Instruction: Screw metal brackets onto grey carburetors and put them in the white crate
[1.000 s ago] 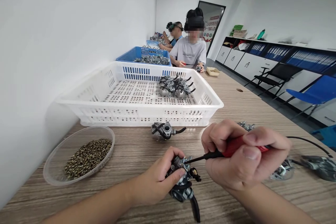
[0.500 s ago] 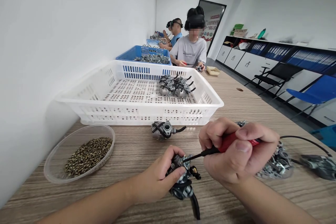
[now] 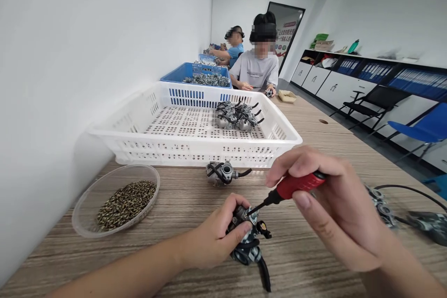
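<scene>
My left hand [image 3: 218,235] is closed around a carburetor [image 3: 248,246] low over the table, its black hose hanging toward me. In my right hand [image 3: 335,205] is a red-handled screwdriver [image 3: 296,185], held between thumb and fingers. The black shaft slants down left, and its tip meets the top of the carburetor beside my left thumb; the screw under it is too small to make out. A second carburetor [image 3: 223,173] lies on the table just beyond, in front of the white basket.
A clear bowl of small brass-coloured screws [image 3: 127,205] stands left. The white basket [image 3: 209,151] holds several carburetors [image 3: 237,115]. At right, partly behind my hand, are metal parts [image 3: 384,209] and a dark cabled device [image 3: 428,227]. A co-worker [image 3: 258,70] sits beyond.
My right hand has loosened and turned on the screwdriver, its fingers more spread and more of the red handle showing. The left hand still holds the carburetor. The view has shifted slightly.
</scene>
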The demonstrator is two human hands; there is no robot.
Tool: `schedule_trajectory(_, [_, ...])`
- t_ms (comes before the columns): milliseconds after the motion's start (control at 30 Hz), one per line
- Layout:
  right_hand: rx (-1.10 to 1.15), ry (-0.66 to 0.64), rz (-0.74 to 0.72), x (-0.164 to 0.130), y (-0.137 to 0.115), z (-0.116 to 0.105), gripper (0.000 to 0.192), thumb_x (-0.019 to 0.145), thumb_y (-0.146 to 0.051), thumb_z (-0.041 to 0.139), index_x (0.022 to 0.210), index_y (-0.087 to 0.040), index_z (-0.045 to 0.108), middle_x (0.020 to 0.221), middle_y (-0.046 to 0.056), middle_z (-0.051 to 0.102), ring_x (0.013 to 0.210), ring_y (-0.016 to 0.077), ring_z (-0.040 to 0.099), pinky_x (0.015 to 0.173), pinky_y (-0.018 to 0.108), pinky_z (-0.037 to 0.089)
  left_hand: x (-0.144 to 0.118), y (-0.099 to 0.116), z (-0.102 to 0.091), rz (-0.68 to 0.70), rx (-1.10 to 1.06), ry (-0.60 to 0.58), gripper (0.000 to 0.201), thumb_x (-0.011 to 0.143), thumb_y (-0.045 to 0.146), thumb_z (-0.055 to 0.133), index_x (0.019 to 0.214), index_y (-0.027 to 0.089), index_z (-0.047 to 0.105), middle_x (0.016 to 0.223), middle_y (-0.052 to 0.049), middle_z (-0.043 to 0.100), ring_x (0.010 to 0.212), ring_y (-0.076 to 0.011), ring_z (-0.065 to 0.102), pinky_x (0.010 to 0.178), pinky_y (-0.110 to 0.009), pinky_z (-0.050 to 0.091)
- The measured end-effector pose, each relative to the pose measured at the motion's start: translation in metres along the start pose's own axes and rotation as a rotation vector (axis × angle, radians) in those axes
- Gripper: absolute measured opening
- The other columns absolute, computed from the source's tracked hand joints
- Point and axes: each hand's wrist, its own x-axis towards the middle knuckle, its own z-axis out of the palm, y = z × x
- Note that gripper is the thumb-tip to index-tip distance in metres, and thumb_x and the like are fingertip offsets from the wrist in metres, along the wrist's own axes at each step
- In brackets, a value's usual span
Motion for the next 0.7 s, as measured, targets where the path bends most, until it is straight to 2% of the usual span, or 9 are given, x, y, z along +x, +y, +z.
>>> schedule_trajectory(67, [-0.042,-0.131,0.023,0.001,-0.004,-0.021,0.057,0.099,-0.002,0.07,0.149,-0.026,0.055,0.129,0.012,0.077,0.115,0.0291,0.079,0.085,0.043,0.074,0.0,-0.001,0.001,0.004,-0.001,-0.004,0.045,0.114,0.06,0.059,0.139,0.024,0.048,0.122,-0.009,0.068,0.109,-0.0265,0.064,0.103,-0.047,0.056])
schedule_trajectory(133, [-0.099,-0.185,-0.006,0.002,-0.006,-0.033,0.044,0.101,-0.002,0.073,0.139,-0.024,0.062,0.126,0.012,0.079,0.114,0.028,0.08,0.087,0.041,0.074,0.001,-0.001,0.001,0.001,0.008,-0.01,0.045,0.114,0.059,0.058,0.14,0.024,0.047,0.121,-0.009,0.068,0.108,-0.0265,0.065,0.102,-0.047,0.056])
schedule_trajectory(233, [-0.255,-0.161,-0.063,0.004,-0.006,-0.035,0.021,0.104,-0.009,0.078,0.118,-0.022,0.07,0.103,0.006,0.077,0.084,0.0201,0.076,0.063,0.031,0.065,0.001,0.0,0.002,-0.014,0.045,0.001,0.045,0.113,0.058,0.056,0.141,0.024,0.047,0.122,-0.009,0.067,0.108,-0.027,0.063,0.102,-0.048,0.055])
schedule_trajectory(333, [-0.487,-0.113,-0.094,0.002,-0.008,-0.033,0.013,0.105,-0.022,0.081,0.106,-0.024,0.068,0.081,-0.001,0.067,0.057,0.015,0.057,0.046,0.03,0.045,0.0,0.002,0.002,-0.016,0.08,0.009,0.044,0.113,0.057,0.056,0.14,0.024,0.047,0.122,-0.009,0.066,0.106,-0.0262,0.062,0.1,-0.047,0.055])
schedule_trajectory(367, [-0.533,-0.121,-0.066,0.0,-0.011,-0.034,0.014,0.106,-0.028,0.081,0.106,-0.025,0.068,0.082,0.0,0.068,0.058,0.0164,0.058,0.047,0.031,0.046,0.0,0.003,0.001,-0.015,0.084,0.008,0.043,0.113,0.056,0.056,0.14,0.024,0.047,0.122,-0.009,0.066,0.105,-0.0258,0.062,0.099,-0.047,0.055])
schedule_trajectory(433, [-0.531,-0.181,0.054,-0.003,-0.018,-0.04,0.016,0.107,-0.035,0.079,0.114,-0.026,0.068,0.101,0.006,0.075,0.075,0.023,0.07,0.057,0.034,0.059,0.0,0.004,0.001,-0.014,0.086,0.008,0.042,0.114,0.056,0.056,0.14,0.024,0.047,0.123,-0.009,0.066,0.104,-0.0252,0.062,0.098,-0.045,0.055])
schedule_trajectory(533, [-0.388,-0.302,0.167,-0.007,-0.029,-0.052,0.019,0.108,-0.03,0.074,0.126,-0.027,0.068,0.127,0.012,0.075,0.102,0.0294,0.078,0.074,0.038,0.072,0.0,0.005,0.001,-0.007,0.091,0.014,0.042,0.114,0.056,0.056,0.14,0.024,0.048,0.119,-0.009,0.066,0.103,-0.0253,0.063,0.096,-0.044,0.055])
schedule_trajectory(633, [-0.365,-0.331,0.132,-0.006,-0.031,-0.055,0.013,0.111,-0.023,0.067,0.123,-0.027,0.07,0.115,0.011,0.077,0.088,0.0258,0.078,0.062,0.034,0.069,0.0,0.005,0.001,0.01,0.087,0.009,0.043,0.113,0.058,0.058,0.139,0.025,0.047,0.113,-0.006,0.065,0.099,-0.0247,0.062,0.092,-0.042,0.054])
schedule_trajectory(700, [-0.404,-0.29,0.07,-0.004,-0.029,-0.049,0.008,0.111,-0.027,0.072,0.118,-0.026,0.073,0.1,0.008,0.077,0.072,0.0231,0.074,0.051,0.033,0.061,0.0,0.006,0.001,0.011,0.079,0.005,0.042,0.113,0.056,0.058,0.138,0.025,0.047,0.111,-0.005,0.064,0.097,-0.0241,0.061,0.091,-0.041,0.054])
